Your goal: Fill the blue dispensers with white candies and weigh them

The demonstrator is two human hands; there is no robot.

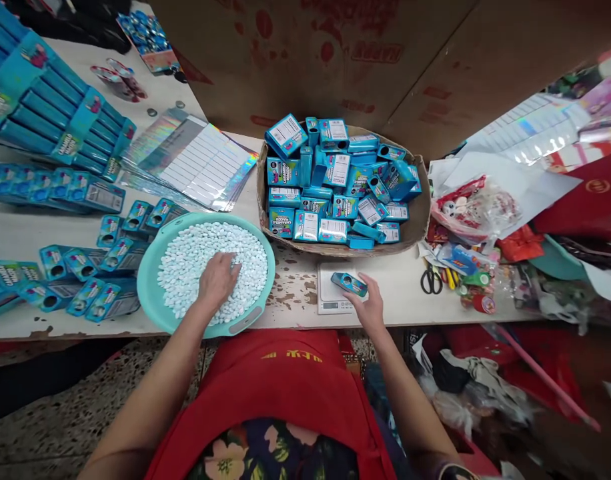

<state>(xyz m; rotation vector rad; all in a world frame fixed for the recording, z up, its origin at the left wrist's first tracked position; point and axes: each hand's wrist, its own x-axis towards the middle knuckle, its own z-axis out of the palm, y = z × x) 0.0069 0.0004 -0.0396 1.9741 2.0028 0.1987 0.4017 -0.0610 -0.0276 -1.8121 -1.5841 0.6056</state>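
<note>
My left hand is in a turquoise plastic basin, its bent fingers closed among small white candies; the fingertips are partly hidden. My right hand grips the right end of a small blue candy box between thumb and fingers. This box is tilted over a white digital scale, its round opening facing up; whether it touches the scale I cannot tell. Behind the scale, a cut-down cardboard box holds many blue candy boxes.
Several open candy boxes lie left of the basin, with packed blue displays behind them. Holographic sheets lie behind the basin. Scissors and plastic-wrapped items are at right. A large carton stands at the back.
</note>
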